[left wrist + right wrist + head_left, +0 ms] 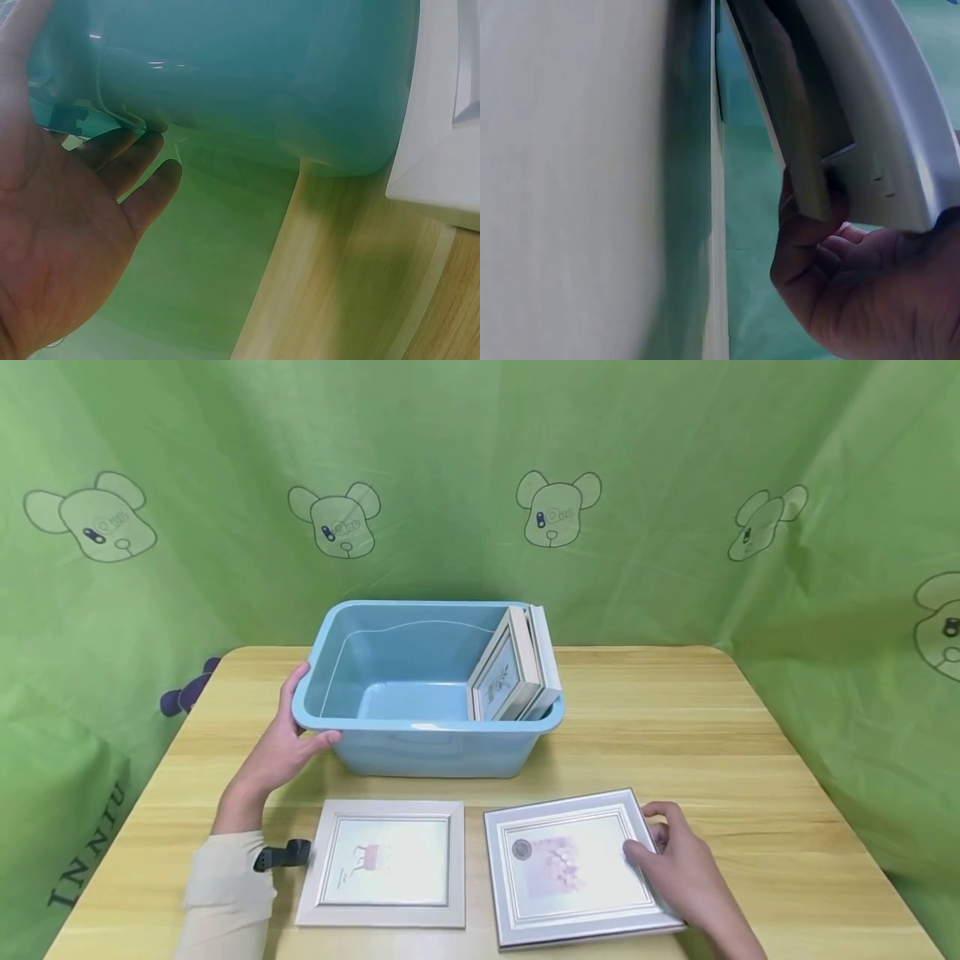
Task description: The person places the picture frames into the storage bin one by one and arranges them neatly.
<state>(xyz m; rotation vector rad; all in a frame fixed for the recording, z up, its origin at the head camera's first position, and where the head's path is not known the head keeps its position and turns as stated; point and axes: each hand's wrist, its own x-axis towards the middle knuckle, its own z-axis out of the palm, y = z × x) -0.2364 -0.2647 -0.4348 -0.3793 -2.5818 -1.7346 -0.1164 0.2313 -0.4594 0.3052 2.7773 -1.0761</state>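
Observation:
A light blue plastic tub (420, 747) stands toward the back of the table. My left hand (281, 747) grips its left end, thumb at the front corner and fingers along the outer side under the rim. With my right hand (678, 860) I pinch the right edge of a silver picture frame (562, 927), thumb on the front and fingers behind. In the right wrist view that frame (885, 150) is tilted, its edge raised off the table. A white picture frame (390, 917) lies face up to its left. Inside the tub, picture frames (498, 681) lean against the right wall.
The wooden table (637, 727) runs up to a green curtain (450, 485) with printed bear heads behind and at both sides. A dark strap with a small device (283, 855) is on my left wrist, beside the white frame.

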